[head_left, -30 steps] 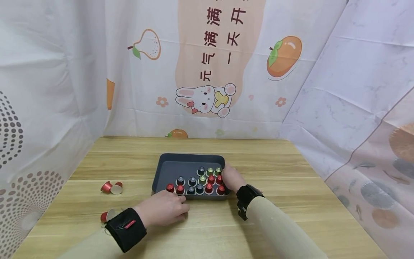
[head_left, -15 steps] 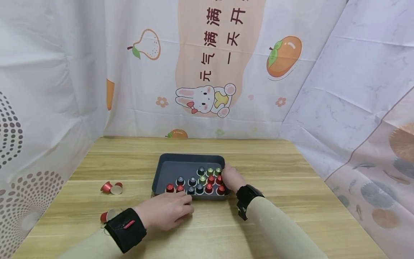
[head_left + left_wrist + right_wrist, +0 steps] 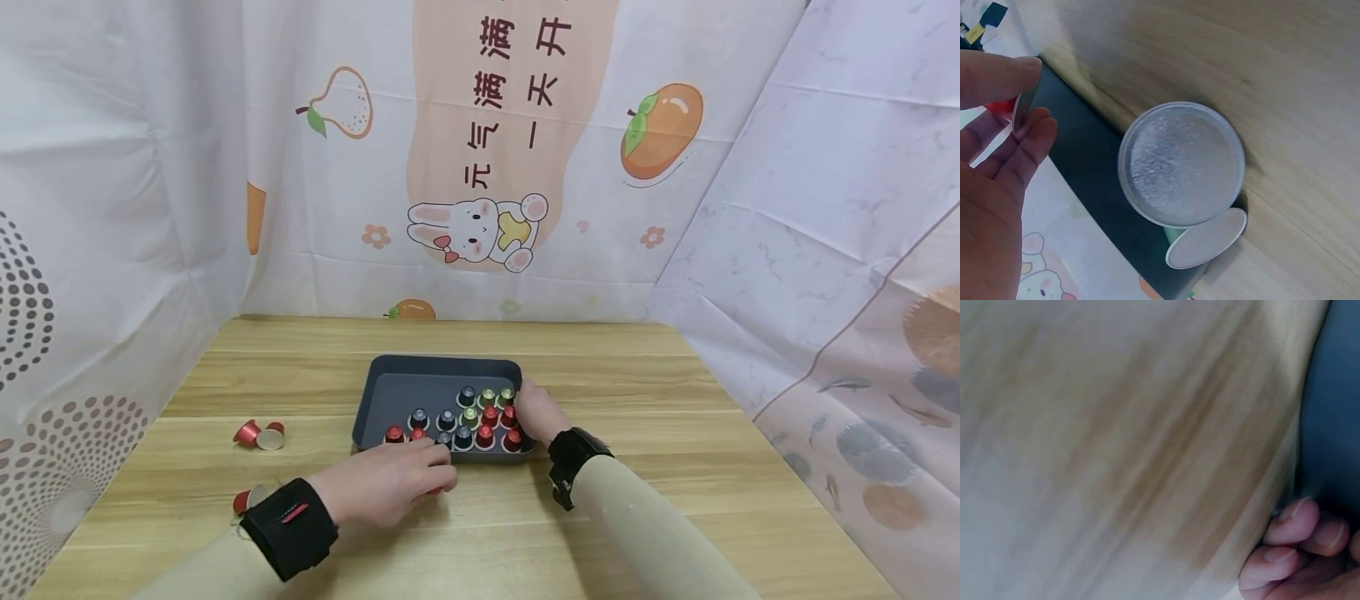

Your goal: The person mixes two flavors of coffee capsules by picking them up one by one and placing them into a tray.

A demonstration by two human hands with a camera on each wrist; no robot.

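My left hand (image 3: 386,483) is in front of the tray's near edge. Its thumb and fingers pinch a red coffee capsule (image 3: 1004,108), whose silver lid is edge-on in the left wrist view. In the dark grey tray (image 3: 408,392), several red, green and dark capsules stand lid down, mostly toward the right and near sides. At the tray's right side, my right hand (image 3: 542,411) grips the rim, its curled fingers (image 3: 1294,522) against the dark wall in the right wrist view. The left hand covers part of the near edge.
Left of the tray lie a red capsule (image 3: 247,433) and another capsule showing its lid (image 3: 270,438). More capsules lie near the left wrist (image 3: 242,502). The left wrist view shows a large round lid (image 3: 1182,164) and a tilted green capsule (image 3: 1205,240) close up. Curtains surround the wooden table (image 3: 637,392).
My left hand has shifted slightly to the right along the tray's front, and a bit of red capsule now shows at its fingertips. The right hand and the tray have stayed put.
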